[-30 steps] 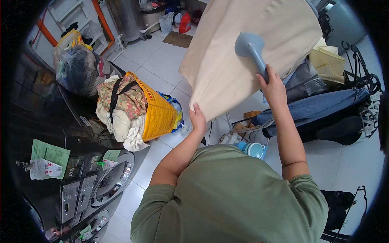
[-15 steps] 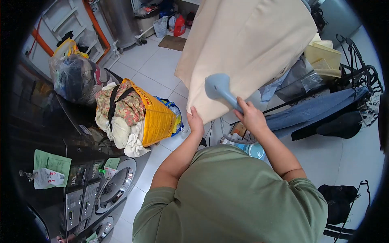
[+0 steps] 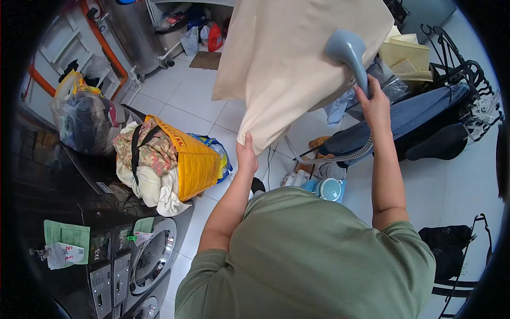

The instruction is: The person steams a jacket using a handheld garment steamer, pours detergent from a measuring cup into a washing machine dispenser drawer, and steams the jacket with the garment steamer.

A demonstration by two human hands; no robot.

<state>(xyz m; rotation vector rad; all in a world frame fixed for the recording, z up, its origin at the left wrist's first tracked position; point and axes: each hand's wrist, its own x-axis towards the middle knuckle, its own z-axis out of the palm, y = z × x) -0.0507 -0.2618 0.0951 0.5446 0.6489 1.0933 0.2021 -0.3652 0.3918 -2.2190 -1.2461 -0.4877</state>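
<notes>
A: Head view, clock set on its centre. Position of the cloth (image 3: 289,58)?

B: From 12 to 1 o'clock. Beige, spread wide at the far end, drawn into folds toward the centre.

A: Left hand (image 3: 247,154)?

B: Near the centre. Clamped on the near corner of the cloth, thumb on top; the other fingers are mostly hidden.

A: Right hand (image 3: 375,103)?

B: At 2 o'clock, arm extended. Fingers closed round the handle of the steamer (image 3: 345,47), whose grey-blue head sits at 1 o'clock, over the cloth in view. Cannot tell whether it touches.

A: Hose (image 3: 340,158)?

B: Ribbed, sagging in a loop through 3 o'clock. Tub (image 3: 329,190) with pale blue lid between 3 and 4, on the floor side of the shirt (image 3: 308,255), which is green and fills 6.

A: Surroundings?

B: Jeans (image 3: 406,119) between 2 and 3, hangers (image 3: 467,66) at 2. Yellow bag (image 3: 199,166) at 9, laundry (image 3: 151,165) heaped in its mouth. Washer (image 3: 154,258) between 7 and 8, round door facing the floor (image 3: 183,98) tiles.
</notes>
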